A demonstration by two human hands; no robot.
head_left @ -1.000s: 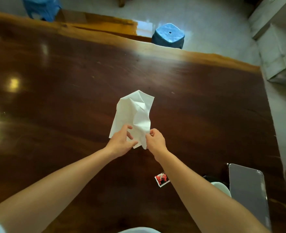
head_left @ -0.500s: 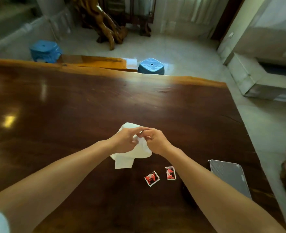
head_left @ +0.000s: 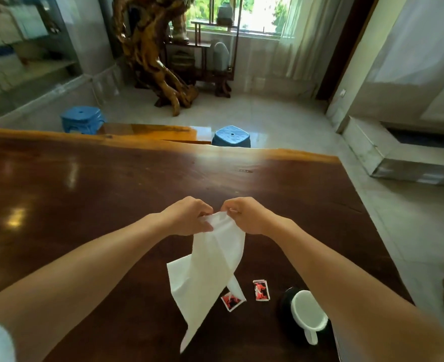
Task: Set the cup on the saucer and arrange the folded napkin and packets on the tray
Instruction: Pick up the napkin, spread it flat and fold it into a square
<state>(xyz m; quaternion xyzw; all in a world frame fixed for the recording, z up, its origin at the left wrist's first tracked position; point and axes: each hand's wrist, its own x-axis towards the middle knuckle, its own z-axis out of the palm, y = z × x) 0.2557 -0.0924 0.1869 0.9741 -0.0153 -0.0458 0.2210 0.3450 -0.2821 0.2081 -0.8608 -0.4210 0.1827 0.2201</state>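
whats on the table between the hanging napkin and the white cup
Two red packets lie between the napkin and the cup, seen in the head view.

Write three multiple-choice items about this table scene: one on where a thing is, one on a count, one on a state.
1. Where is the white ceramic cup?
A. On the dark round saucer
B. On a blue stool
C. In the left hand

2. How many small red-and-white packets lie on the dark wooden table?
A. One
B. Two
C. Four

3. What state is the white paper napkin in?
A. Folded flat on the table
B. Crumpled into a ball
C. Hanging unfolded from both hands

Answers:
1 A, the saucer shows dark under the cup.
2 B, one packet by the napkin's corner, another beside it.
3 C, the left and right hand pinch its top edge.
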